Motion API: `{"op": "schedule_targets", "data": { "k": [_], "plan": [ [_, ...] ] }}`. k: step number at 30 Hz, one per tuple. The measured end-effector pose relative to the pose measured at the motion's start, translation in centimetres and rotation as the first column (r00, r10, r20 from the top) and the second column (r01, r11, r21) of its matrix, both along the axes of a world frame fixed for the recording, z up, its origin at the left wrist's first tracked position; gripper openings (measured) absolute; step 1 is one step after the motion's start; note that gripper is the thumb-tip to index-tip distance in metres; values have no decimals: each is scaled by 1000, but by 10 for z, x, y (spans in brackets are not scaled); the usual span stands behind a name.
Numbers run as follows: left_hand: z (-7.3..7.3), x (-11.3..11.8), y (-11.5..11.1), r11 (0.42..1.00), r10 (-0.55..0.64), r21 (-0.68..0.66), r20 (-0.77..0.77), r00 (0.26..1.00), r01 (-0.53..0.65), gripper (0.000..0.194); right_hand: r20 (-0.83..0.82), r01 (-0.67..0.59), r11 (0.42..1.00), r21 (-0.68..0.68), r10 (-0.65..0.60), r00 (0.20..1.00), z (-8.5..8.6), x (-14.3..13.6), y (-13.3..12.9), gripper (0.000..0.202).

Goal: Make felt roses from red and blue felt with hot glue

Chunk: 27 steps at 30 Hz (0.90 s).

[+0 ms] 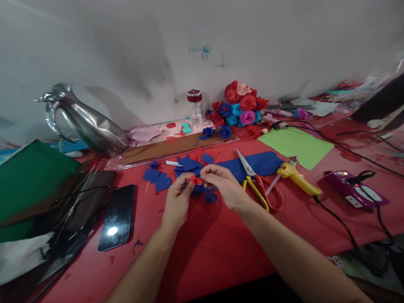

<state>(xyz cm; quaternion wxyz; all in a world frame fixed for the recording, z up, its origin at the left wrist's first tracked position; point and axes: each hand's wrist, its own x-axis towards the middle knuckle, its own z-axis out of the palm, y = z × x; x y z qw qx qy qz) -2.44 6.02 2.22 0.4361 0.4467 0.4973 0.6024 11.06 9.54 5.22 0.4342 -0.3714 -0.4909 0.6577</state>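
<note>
The left hand (176, 206) is pinching a small red crepe-paper flower (195, 180) between thumb and index finger. The right hand (226, 185) is closing its thumb and index finger narrowly on the flower's right edge. The flower is sitting between the two sets of fingertips, just above the pile; its petals are curling around a compact centre, and it is looking small and partly built. Whether the right fingertips are also gripping something thin, I cannot tell.

Beneath and beside the hands, matte navy pieces (163, 182) are lying flat, roughly square or petal-shaped, so they are appearing cut but unformed. Red pieces (198, 153) are overlapping behind them, near a white marker (173, 163). A folded navy strip (265, 163) is stretching out to the right, apparently awaiting cutting, with steel-bladed scissors (245, 163) resting their yellow and red handles in front of it. A yellow glue gun (298, 179) is lying beyond them, trailing its black cord.

Farther back, two navy rosettes (224, 131) are standing finished, their petals ruffling outward. Behind them a dense cluster of flowers (248, 103) is showing red, pink, magenta, turquoise and blue layers, the most complete work in view. A smooth lime-green sheet (296, 145) is spreading beside it. A red-lidded glass jar (196, 110) is standing by the wall, a polished metal jug (94, 122) is leaning at the left, and a glossy black phone (117, 219) is lying on the red tabletop (217, 256).
</note>
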Motion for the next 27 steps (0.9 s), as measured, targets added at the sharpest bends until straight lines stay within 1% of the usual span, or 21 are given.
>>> {"op": "schedule_targets", "data": {
  "k": [4,9,14,19,21,24,27],
  "plan": [
    [0,-1,1,1000,4,25,-25,1000,-3,7,-10,-10,1000,0,10,1000,-2,0,0,15],
    [4,-1,1,996,-21,81,-23,1000,23,7,-117,-36,997,-68,28,993,0,0,0,15],
    [-2,-2,3,992,-54,116,1,999,53,15,-175,-61,994,-86,46,984,2,0,-1,15],
    [-9,-5,5,987,-101,127,16,995,98,14,-167,-52,998,-19,48,985,2,1,-2,15],
    [-8,-5,5,987,-115,114,29,993,111,13,-150,-62,998,20,64,987,2,1,-2,13],
    [-5,-3,3,992,-106,78,43,993,102,12,-98,-63,996,70,70,993,3,2,-3,13],
    [-2,-3,1,994,-99,45,20,995,98,11,-57,-50,992,112,57,997,3,2,-3,11]
  ]
}}
